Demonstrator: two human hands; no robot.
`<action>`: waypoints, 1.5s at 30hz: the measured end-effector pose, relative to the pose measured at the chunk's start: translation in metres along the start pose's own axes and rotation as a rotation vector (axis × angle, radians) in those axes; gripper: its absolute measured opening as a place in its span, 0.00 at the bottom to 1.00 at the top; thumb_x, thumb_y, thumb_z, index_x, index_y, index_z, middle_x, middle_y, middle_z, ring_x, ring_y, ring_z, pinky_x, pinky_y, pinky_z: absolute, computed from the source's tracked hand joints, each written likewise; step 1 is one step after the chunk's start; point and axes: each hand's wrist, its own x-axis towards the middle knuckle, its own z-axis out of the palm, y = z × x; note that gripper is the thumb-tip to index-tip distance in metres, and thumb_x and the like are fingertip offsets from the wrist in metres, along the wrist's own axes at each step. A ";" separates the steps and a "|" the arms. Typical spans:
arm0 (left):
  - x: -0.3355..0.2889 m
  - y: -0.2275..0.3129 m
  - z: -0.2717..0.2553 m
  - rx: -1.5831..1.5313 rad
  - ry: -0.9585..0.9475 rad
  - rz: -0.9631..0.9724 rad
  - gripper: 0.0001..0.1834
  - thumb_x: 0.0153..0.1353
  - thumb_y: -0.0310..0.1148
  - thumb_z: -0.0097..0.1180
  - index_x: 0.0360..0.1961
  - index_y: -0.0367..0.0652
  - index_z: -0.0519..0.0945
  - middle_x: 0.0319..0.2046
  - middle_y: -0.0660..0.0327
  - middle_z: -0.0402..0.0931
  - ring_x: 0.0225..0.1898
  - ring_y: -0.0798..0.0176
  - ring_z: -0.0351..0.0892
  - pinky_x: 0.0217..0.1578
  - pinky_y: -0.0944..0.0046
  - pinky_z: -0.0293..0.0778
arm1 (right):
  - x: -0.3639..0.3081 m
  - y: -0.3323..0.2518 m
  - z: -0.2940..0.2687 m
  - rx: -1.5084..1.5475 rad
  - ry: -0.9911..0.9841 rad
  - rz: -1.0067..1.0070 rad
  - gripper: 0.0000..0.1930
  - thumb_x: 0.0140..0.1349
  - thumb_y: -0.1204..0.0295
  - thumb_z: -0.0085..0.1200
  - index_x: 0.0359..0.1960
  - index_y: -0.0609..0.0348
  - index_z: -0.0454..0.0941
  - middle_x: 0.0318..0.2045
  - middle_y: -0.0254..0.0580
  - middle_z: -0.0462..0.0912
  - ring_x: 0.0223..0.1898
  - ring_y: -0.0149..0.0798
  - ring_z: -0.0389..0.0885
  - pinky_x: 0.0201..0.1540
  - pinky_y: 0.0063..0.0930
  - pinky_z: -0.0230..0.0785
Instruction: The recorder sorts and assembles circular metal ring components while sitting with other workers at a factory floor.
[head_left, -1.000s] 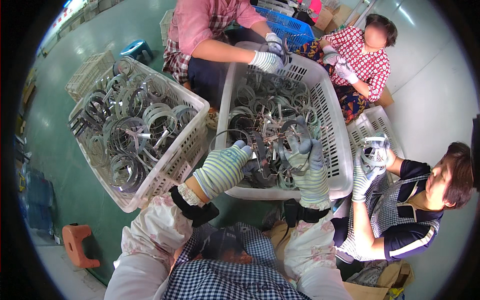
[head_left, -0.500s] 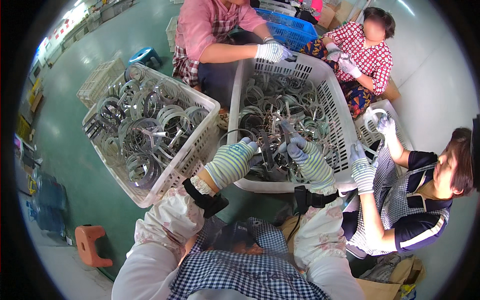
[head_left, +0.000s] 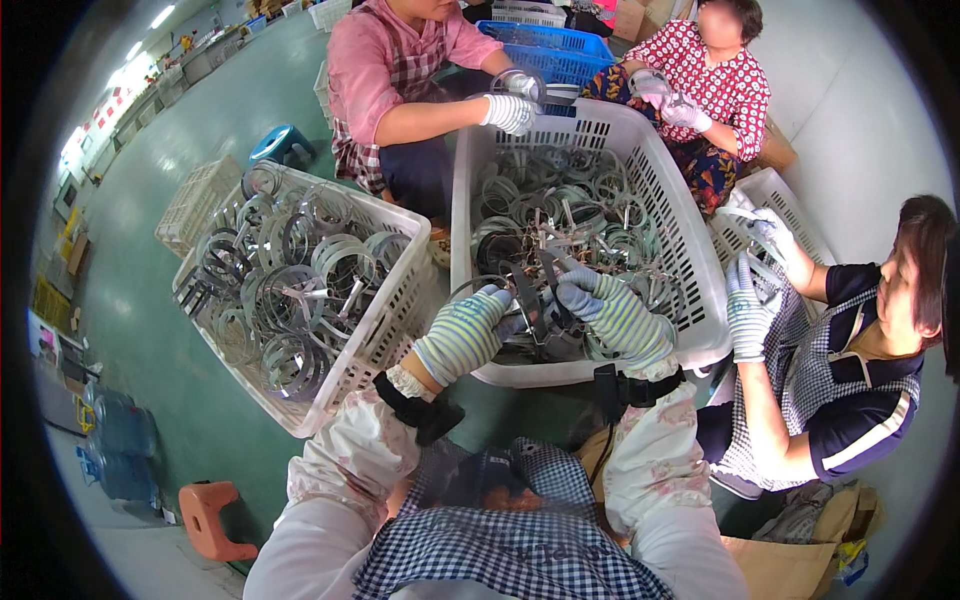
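Note:
My left hand (head_left: 463, 335), in a striped knit glove, is closed on a thin grey metal band (head_left: 527, 305) bent into a loop. My right hand (head_left: 618, 312), gloved alike, has its fingers pinched at the dark upright end of a strip close to the left hand's work. Whether both hands hold the same band I cannot tell. Both hands are above the near part of a large white slotted crate (head_left: 530, 375). Inside lie many loose ring-shaped metal bands (head_left: 610, 185), some with copper-coloured bits among them.
Left of me, a second white crate (head_left: 375, 335) is heaped with similar rings. Co-workers sit around: one in pink (head_left: 385, 75), one in red pattern (head_left: 705, 65), one at right in a checked apron (head_left: 790, 370). An orange stool (head_left: 210, 520) and blue stool (head_left: 280, 140) stand on the floor.
My hands have drawn slightly closer together over the crate, the strips between them shifting. The view has tilted a little. The co-worker in pink now holds rings.

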 end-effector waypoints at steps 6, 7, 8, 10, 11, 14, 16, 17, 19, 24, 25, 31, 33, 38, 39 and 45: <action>0.006 -0.001 -0.014 -0.274 0.059 -0.207 0.11 0.63 0.31 0.57 0.44 0.38 0.78 0.37 0.52 0.79 0.40 0.52 0.80 0.43 0.60 0.75 | 0.002 -0.015 -0.019 0.448 0.292 -0.171 0.25 0.67 0.53 0.54 0.54 0.63 0.76 0.51 0.40 0.79 0.53 0.33 0.76 0.58 0.28 0.68; 0.006 0.005 -0.018 -0.629 0.109 -0.254 0.10 0.67 0.33 0.55 0.46 0.39 0.78 0.36 0.59 0.79 0.37 0.65 0.77 0.41 0.67 0.74 | -0.001 -0.014 -0.025 0.396 0.365 -0.137 0.28 0.67 0.53 0.55 0.59 0.63 0.71 0.47 0.40 0.81 0.51 0.34 0.77 0.57 0.33 0.70; 0.007 0.007 -0.022 -0.631 0.110 -0.250 0.10 0.67 0.33 0.55 0.46 0.39 0.78 0.36 0.59 0.79 0.37 0.65 0.77 0.41 0.67 0.74 | -0.001 -0.013 -0.023 0.392 0.365 -0.139 0.28 0.67 0.53 0.55 0.59 0.63 0.71 0.47 0.40 0.81 0.51 0.34 0.77 0.57 0.33 0.70; 0.007 0.007 -0.027 -1.202 0.172 -0.430 0.11 0.69 0.34 0.53 0.48 0.40 0.79 0.34 0.65 0.78 0.37 0.74 0.73 0.40 0.72 0.72 | 0.009 0.011 -0.009 -0.219 0.335 -0.069 0.27 0.68 0.55 0.54 0.60 0.63 0.70 0.48 0.43 0.80 0.52 0.37 0.78 0.56 0.34 0.72; 0.007 0.000 -0.021 -1.151 0.178 -0.399 0.12 0.70 0.38 0.53 0.45 0.42 0.79 0.33 0.67 0.77 0.31 0.75 0.73 0.33 0.73 0.71 | 0.020 0.046 -0.008 0.219 0.237 -0.104 0.28 0.67 0.54 0.55 0.60 0.63 0.70 0.48 0.47 0.81 0.49 0.39 0.79 0.54 0.33 0.73; -0.001 -0.002 -0.033 -1.491 -0.004 -0.434 0.15 0.70 0.44 0.52 0.41 0.43 0.78 0.31 0.68 0.74 0.23 0.76 0.68 0.24 0.74 0.66 | 0.021 0.015 0.030 -0.682 0.175 0.027 0.30 0.62 0.50 0.58 0.58 0.61 0.74 0.45 0.54 0.83 0.46 0.47 0.82 0.50 0.36 0.73; 0.000 0.005 -0.034 -1.498 0.015 -0.440 0.17 0.69 0.49 0.52 0.40 0.46 0.78 0.31 0.68 0.74 0.20 0.76 0.63 0.21 0.73 0.60 | 0.021 0.015 0.028 -0.669 0.265 0.004 0.28 0.63 0.50 0.57 0.55 0.59 0.76 0.43 0.53 0.84 0.45 0.49 0.83 0.49 0.36 0.73; 0.001 0.007 -0.033 -1.503 0.035 -0.443 0.20 0.68 0.54 0.51 0.38 0.48 0.78 0.30 0.68 0.73 0.17 0.76 0.58 0.19 0.73 0.55 | 0.021 0.016 0.026 -0.654 0.354 -0.021 0.26 0.63 0.50 0.56 0.52 0.58 0.79 0.41 0.53 0.84 0.44 0.50 0.83 0.48 0.36 0.73; 0.002 0.007 -0.033 -1.515 0.042 -0.435 0.19 0.68 0.53 0.51 0.38 0.49 0.78 0.31 0.68 0.73 0.17 0.76 0.59 0.19 0.74 0.55 | 0.017 0.015 0.023 -0.697 0.381 -0.023 0.24 0.63 0.50 0.55 0.50 0.58 0.80 0.40 0.52 0.85 0.42 0.50 0.84 0.48 0.36 0.73; 0.001 0.002 -0.034 -1.529 0.063 -0.369 0.17 0.68 0.53 0.52 0.39 0.50 0.77 0.32 0.67 0.72 0.18 0.77 0.59 0.19 0.75 0.55 | 0.021 0.014 0.030 -0.727 0.487 -0.122 0.22 0.63 0.50 0.55 0.47 0.55 0.82 0.38 0.51 0.85 0.40 0.50 0.84 0.45 0.37 0.74; 0.001 0.004 -0.036 -1.533 0.035 -0.378 0.17 0.67 0.53 0.52 0.39 0.50 0.76 0.32 0.67 0.72 0.18 0.76 0.60 0.19 0.74 0.56 | 0.021 0.022 0.028 -0.629 0.460 -0.134 0.22 0.62 0.50 0.56 0.47 0.54 0.82 0.38 0.50 0.85 0.40 0.49 0.84 0.43 0.37 0.74; 0.004 -0.001 -0.027 -1.391 0.136 -0.364 0.19 0.67 0.52 0.53 0.41 0.47 0.76 0.33 0.65 0.73 0.22 0.72 0.67 0.24 0.69 0.65 | 0.017 -0.003 0.045 -0.919 0.541 -0.124 0.18 0.63 0.55 0.56 0.45 0.54 0.84 0.37 0.49 0.85 0.38 0.49 0.85 0.43 0.36 0.75; 0.007 0.000 -0.026 -1.321 0.193 -0.348 0.20 0.67 0.52 0.54 0.43 0.45 0.77 0.34 0.64 0.75 0.25 0.70 0.71 0.27 0.67 0.70 | 0.017 0.003 0.042 -0.967 0.603 -0.235 0.17 0.64 0.56 0.56 0.44 0.55 0.84 0.36 0.50 0.85 0.37 0.50 0.84 0.43 0.37 0.75; 0.004 -0.002 -0.027 -1.354 0.232 -0.393 0.19 0.71 0.43 0.49 0.53 0.40 0.78 0.41 0.62 0.81 0.40 0.70 0.79 0.43 0.67 0.75 | 0.018 0.004 0.042 -1.016 0.666 -0.393 0.17 0.64 0.59 0.57 0.43 0.60 0.83 0.35 0.49 0.86 0.35 0.46 0.85 0.42 0.36 0.75; 0.005 -0.003 -0.026 -1.351 0.234 -0.396 0.19 0.71 0.43 0.49 0.53 0.40 0.78 0.41 0.62 0.81 0.40 0.70 0.79 0.43 0.67 0.75 | 0.017 0.000 0.040 -0.743 0.509 -0.139 0.17 0.64 0.60 0.57 0.45 0.61 0.83 0.35 0.44 0.86 0.35 0.42 0.85 0.41 0.31 0.75; 0.008 -0.030 -0.003 -1.145 0.261 -0.397 0.15 0.70 0.36 0.53 0.51 0.40 0.79 0.41 0.63 0.81 0.40 0.70 0.78 0.41 0.65 0.74 | 0.021 0.039 -0.015 0.005 0.119 -0.201 0.19 0.65 0.62 0.58 0.53 0.60 0.77 0.40 0.31 0.82 0.38 0.30 0.77 0.41 0.19 0.69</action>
